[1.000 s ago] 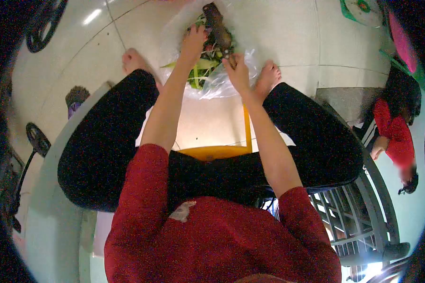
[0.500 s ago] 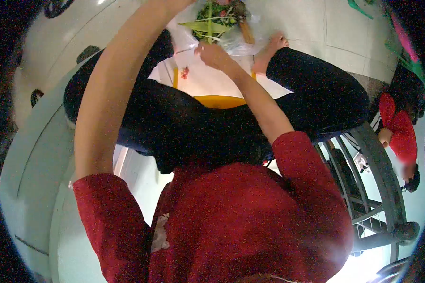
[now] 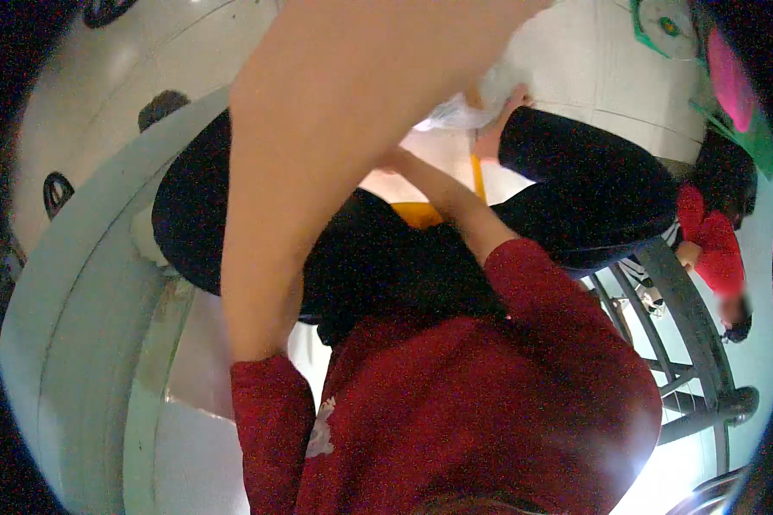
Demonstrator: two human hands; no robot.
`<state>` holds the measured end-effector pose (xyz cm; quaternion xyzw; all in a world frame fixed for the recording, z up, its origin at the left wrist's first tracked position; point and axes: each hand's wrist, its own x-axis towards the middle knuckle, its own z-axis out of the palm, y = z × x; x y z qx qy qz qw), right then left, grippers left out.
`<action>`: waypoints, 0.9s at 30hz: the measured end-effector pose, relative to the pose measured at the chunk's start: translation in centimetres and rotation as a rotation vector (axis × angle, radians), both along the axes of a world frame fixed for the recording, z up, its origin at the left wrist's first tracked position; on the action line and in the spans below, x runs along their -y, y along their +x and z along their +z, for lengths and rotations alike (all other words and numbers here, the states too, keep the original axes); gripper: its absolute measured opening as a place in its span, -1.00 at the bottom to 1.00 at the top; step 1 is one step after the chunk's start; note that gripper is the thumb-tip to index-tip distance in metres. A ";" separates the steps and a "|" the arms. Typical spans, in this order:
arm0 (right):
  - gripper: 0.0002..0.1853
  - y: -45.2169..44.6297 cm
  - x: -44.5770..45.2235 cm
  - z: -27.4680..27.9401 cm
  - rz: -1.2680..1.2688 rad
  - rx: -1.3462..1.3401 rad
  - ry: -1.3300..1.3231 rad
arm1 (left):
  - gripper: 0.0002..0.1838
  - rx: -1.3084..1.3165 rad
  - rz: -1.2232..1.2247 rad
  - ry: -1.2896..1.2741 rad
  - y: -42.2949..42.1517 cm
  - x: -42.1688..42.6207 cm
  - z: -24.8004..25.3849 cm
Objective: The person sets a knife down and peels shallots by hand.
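My left forearm (image 3: 343, 146) stretches up and right across the view, and its hand is beyond the top edge. Behind that forearm, my right hand (image 3: 390, 161) shows only in part, low over a pale surface with a yellow-orange edge (image 3: 416, 215) between my legs. The fingers of this hand are hidden. A clear plastic bag (image 3: 459, 113) lies just past the pale surface, mostly covered by the forearm. Whatever is in the bag cannot be seen now.
My bare foot (image 3: 508, 112) rests beside the bag. A dark barred frame (image 3: 691, 318) stands at the right, near another person in red (image 3: 720, 249). Pink (image 3: 730, 77) and green (image 3: 648, 30) objects are at upper right. Tiled floor (image 3: 593, 60) lies ahead.
My left arm has swung right and nearer the camera, now covering the leafy greens seen before. My right hand has drawn back toward my body, away from the bag. The view has shifted slightly.
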<state>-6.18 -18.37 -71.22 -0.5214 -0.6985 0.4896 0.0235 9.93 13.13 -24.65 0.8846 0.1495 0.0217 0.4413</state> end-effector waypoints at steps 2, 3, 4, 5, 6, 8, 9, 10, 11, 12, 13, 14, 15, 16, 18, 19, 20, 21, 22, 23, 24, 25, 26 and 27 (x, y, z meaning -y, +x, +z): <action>-0.63 3.1 -2.3 1.9 -0.173 -0.128 -0.205 | -0.74 0.020 0.000 -0.007 1.4 -0.2 1.9; -0.66 5.1 -2.3 0.8 -0.144 -0.112 -0.182 | -0.74 0.031 -0.003 -0.009 2.0 -0.2 2.9; -0.69 6.7 -1.8 -1.3 -0.115 -0.095 -0.159 | -0.74 0.042 0.008 -0.011 2.2 0.0 3.6; -0.69 9.6 -3.0 0.6 -0.124 -0.065 -0.145 | -0.75 0.050 0.015 -0.006 2.7 0.1 4.0; -0.75 12.5 -4.4 4.9 -0.028 -0.032 -0.119 | -0.75 0.068 0.026 0.004 2.8 0.7 4.5; -0.80 14.8 -4.3 12.1 -0.008 -0.040 -0.116 | -0.75 0.108 0.048 0.023 1.1 2.6 6.2; -0.80 16.7 -4.8 14.2 -0.013 -0.020 -0.106 | -0.75 0.121 0.053 0.032 0.8 3.2 6.4; -0.79 18.7 -5.4 16.4 -0.093 0.012 -0.024 | -0.75 0.149 0.062 0.060 0.7 3.3 6.5; -0.78 20.2 -5.4 17.4 -0.171 0.044 0.058 | -0.74 0.177 0.071 0.090 0.7 3.5 6.7; -0.74 21.9 -5.7 17.8 -0.276 0.009 0.123 | -0.74 0.129 0.062 0.039 0.7 3.3 7.1; -0.74 23.3 -5.9 18.3 -0.277 0.025 0.142 | -0.73 0.115 0.059 0.023 0.8 3.0 6.6; -0.74 24.6 -6.2 18.6 -0.426 0.046 0.142 | -0.72 0.100 0.055 0.008 0.8 2.6 6.1; -0.74 26.2 -6.6 18.8 -0.572 0.064 0.150 | -0.70 0.176 0.012 0.065 1.0 2.1 3.7; -0.72 27.6 -5.8 16.6 -0.469 -0.013 0.330 | -0.67 0.248 -0.030 0.122 1.3 1.8 2.4; -0.71 29.0 -6.2 19.0 -0.423 -0.025 0.436 | -0.67 0.246 0.016 0.070 1.3 2.8 3.7; -0.70 29.4 -6.1 20.5 -0.376 -0.046 0.516 | -0.66 0.229 0.066 -0.005 1.3 3.2 4.0; -0.69 30.5 -7.0 25.3 -0.267 -0.036 0.442 | -0.65 0.265 0.067 0.043 1.3 3.2 3.8; -0.69 31.4 -8.1 29.2 -0.309 -0.020 0.213 | -0.65 0.265 0.062 0.049 1.3 3.4 3.9; -0.69 32.4 -9.0 32.9 -0.344 -0.003 -0.016 | -0.69 0.309 0.060 0.041 1.4 3.7 4.2; -0.68 33.5 -9.5 37.0 -0.379 -0.023 0.069 | -0.73 0.358 0.062 0.034 1.5 3.8 4.3; -0.68 34.2 -9.9 40.4 -0.408 -0.041 0.153 | -0.73 0.364 0.070 0.041 1.7 4.0 4.3; -0.68 34.5 -10.5 42.6 -0.395 -0.036 0.159 | -0.72 0.384 0.083 0.050 1.8 4.1 4.3; -0.69 34.8 -10.8 44.3 -0.640 -0.225 0.216 | -0.72 0.403 0.094 0.060 2.1 4.4 4.2; -0.69 35.1 -11.0 45.5 -0.885 -0.423 0.266 | -0.72 0.403 0.101 0.068 2.2 4.7 4.3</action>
